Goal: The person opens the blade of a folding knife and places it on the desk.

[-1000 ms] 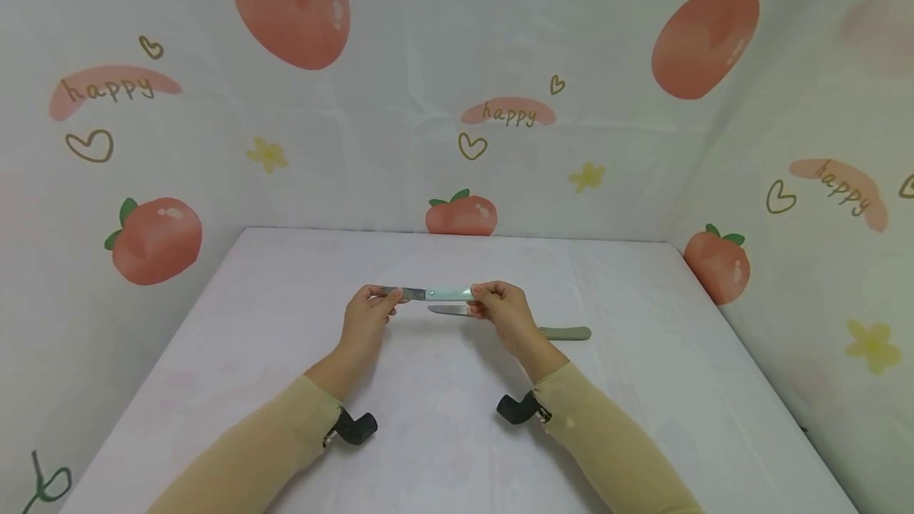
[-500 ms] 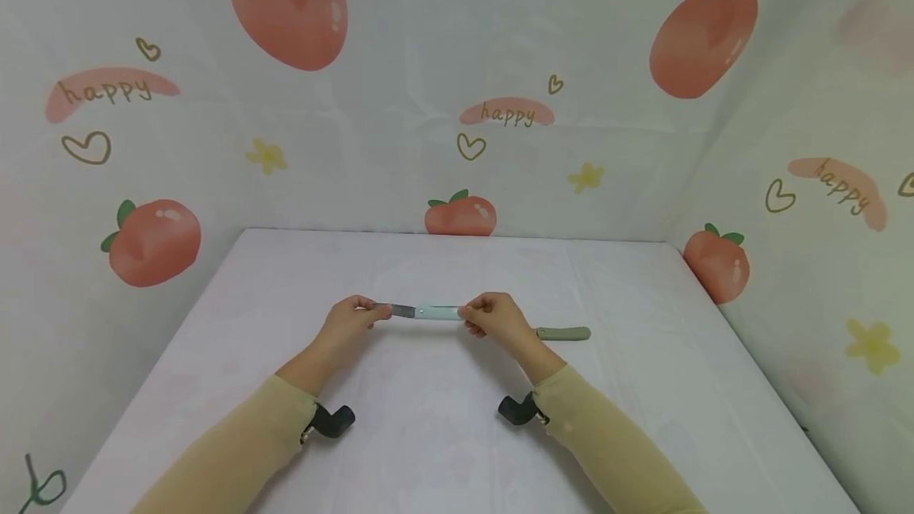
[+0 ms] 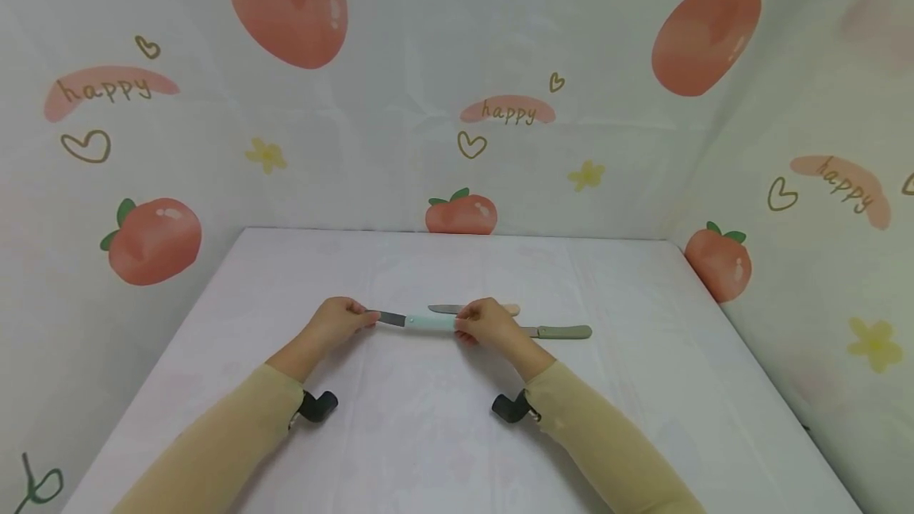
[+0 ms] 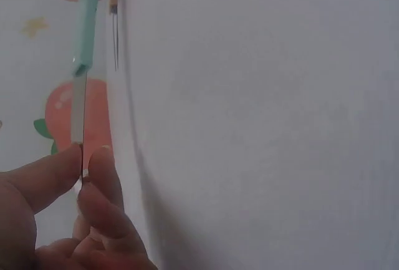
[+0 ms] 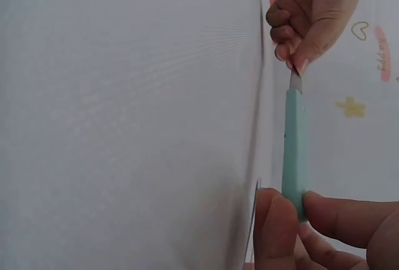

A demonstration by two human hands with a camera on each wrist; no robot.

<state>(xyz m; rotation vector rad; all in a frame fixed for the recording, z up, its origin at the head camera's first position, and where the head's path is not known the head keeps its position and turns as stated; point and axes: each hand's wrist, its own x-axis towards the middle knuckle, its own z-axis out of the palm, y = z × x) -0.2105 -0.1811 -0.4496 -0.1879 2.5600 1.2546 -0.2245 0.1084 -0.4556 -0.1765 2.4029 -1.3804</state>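
A knife with a mint-green handle (image 3: 430, 324) is stretched between both hands above the table. My left hand (image 3: 334, 322) pinches the blade near its tip with thumb and fingers; the left wrist view shows the bare blade (image 4: 78, 108) running from those fingers up to the handle. At the other end, my right hand (image 3: 493, 325) pinches the butt of the handle between thumb and fingers. Behind the right hand lies a knife with a pale tan handle (image 3: 511, 309), partly covered by the hand. Another knife, with an olive-green handle (image 3: 564, 332), has most of its blade hidden there too.
A white cloth covers the table (image 3: 414, 435), which meets a printed backdrop (image 3: 371, 181) along its far edge. Fabric walls rise at both sides. Each wrist carries a small black camera mount (image 3: 318, 407).
Both hands have carried the mint-handled knife left and somewhat nearer to the person. The tan-handled knife, covered half a second ago, shows again. The two knives on the table stay put.
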